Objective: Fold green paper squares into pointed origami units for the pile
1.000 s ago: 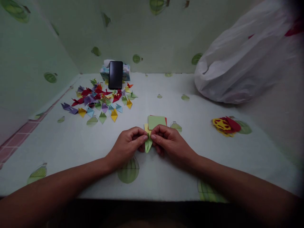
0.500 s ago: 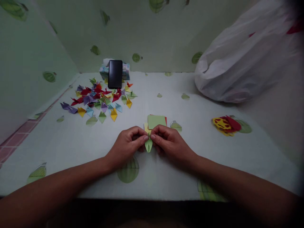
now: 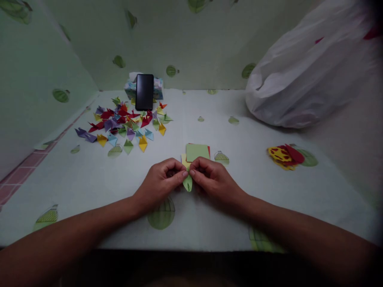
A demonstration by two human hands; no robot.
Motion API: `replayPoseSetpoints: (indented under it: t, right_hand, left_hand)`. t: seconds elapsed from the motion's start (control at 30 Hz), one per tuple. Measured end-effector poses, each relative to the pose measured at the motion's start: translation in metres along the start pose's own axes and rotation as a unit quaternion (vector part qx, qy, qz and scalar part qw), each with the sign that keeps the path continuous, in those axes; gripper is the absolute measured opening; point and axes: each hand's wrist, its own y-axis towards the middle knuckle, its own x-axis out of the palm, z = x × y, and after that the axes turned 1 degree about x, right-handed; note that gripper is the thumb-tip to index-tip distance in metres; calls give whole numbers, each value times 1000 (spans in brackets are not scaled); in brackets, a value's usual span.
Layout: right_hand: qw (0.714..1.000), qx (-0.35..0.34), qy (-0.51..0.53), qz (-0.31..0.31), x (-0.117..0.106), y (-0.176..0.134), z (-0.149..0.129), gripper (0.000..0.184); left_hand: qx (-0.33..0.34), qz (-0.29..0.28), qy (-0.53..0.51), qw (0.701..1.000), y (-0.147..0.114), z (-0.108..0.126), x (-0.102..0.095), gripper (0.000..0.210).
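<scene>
A small folded piece of green origami paper (image 3: 188, 185) is pinched between my two hands, its split point facing me. My left hand (image 3: 166, 177) grips its left side with thumb and forefinger. From the right, my right hand (image 3: 211, 175) pinches the upper part, the fingertips of both hands almost meeting. Just beyond the hands lies a stack of square paper sheets (image 3: 198, 152), green on top with a red edge showing. A pale yellow sheet (image 3: 184, 160) pokes out beside it, partly hidden by my fingers.
At the back left spreads a pile of folded paper cranes (image 3: 119, 123) in several colours. Behind it a phone (image 3: 144, 92) leans on a tissue box (image 3: 130, 88). A white plastic bag (image 3: 293, 87) bulges at the back right. Yellow and red cut-outs (image 3: 285, 155) lie on the right.
The green folded paper has turned slightly between my fingers, its lower tip now a little further right. Both hands stay in nearly the same place.
</scene>
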Motion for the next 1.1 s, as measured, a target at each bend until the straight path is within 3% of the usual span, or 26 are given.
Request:
replayPoseSetpoints:
  t: [0.3,1.1]
  right_hand:
    - [999,-5,41,-17,-1,0,-1,14]
    - [996,38,74,-28,-1,0,-4,10]
  left_hand:
    - [7,23,58,998,1,1,0,17]
    - [4,-1,97,995,1,3,1,9]
